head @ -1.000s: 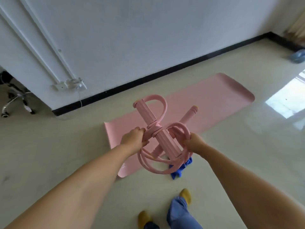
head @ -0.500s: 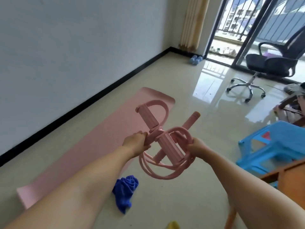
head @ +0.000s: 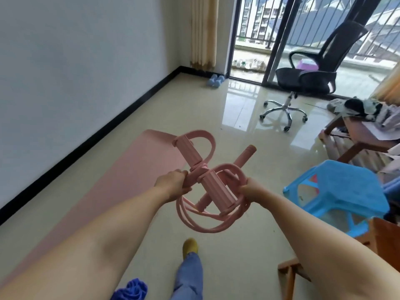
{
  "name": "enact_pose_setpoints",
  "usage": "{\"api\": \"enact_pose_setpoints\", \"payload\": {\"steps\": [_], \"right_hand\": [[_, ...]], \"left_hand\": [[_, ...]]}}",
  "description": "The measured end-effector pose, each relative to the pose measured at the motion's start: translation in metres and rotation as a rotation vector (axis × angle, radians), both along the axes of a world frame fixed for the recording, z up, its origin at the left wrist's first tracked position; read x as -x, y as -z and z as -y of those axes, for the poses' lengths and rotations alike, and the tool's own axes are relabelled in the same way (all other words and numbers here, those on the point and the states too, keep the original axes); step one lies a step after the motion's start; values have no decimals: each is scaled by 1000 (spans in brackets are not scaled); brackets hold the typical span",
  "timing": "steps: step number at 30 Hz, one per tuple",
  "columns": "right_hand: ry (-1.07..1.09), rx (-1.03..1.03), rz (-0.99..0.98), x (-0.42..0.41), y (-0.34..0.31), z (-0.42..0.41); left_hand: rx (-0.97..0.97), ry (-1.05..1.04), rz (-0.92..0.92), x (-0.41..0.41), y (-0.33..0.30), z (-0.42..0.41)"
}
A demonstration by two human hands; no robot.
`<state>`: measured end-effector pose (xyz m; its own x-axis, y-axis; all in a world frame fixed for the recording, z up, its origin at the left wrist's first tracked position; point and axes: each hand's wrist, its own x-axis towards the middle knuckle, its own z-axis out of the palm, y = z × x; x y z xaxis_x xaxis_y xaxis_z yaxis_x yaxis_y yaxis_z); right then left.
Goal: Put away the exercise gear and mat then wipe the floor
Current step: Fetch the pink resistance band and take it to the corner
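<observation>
Pink rubber pedal resistance band (head: 207, 182), folded into a loose bundle of foam-covered bars and looping tubes, is held in the air between both hands, above the glossy cream tiled floor (head: 216, 118). The left hand (head: 173, 187) is curled around the tubes at the bundle's left side, fingers wrapped closed on them; the right hand (head: 252, 189) pinches the loops at the right side, fingers likewise closed on the tubing. Long pink foam exercise mat (head: 121, 182) is still spread flat along the wall, and a crumpled blue cloth (head: 132, 289) lies on the floor near the person's feet.

The step in hand is judged to be carrying the band to storage. The loops hang slack below the bars, so they are best kept gathered tightly in both grips, lest a tube slip free and spring open or trail underfoot. A clear route should be chosen: a light blue plastic stool (head: 337, 191) and a black swivel office chair (head: 307, 76) stand to the right, and the tiles look slick. The mat and the wiping remain to be done.
</observation>
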<state>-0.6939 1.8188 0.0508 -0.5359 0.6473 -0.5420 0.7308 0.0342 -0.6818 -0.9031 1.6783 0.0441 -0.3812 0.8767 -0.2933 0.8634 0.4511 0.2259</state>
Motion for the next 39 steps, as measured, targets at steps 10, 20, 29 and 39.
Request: {"api": "enact_pose_setpoints", "payload": {"steps": [10,20,29,39], "right_hand": [[83,-18,7,112,-18,-209],[75,-67,54,184,-6,-413],[19,-93,77,266,-17,-641],[-124,-50,109,428,-1,-807]], "left_hand": [[-25,72,44,121,-8,-224],[-15,144,5,197,-8,-434],[-66,54,24,267,-20,-638],[-37,-38,29,414,2,-782]]}}
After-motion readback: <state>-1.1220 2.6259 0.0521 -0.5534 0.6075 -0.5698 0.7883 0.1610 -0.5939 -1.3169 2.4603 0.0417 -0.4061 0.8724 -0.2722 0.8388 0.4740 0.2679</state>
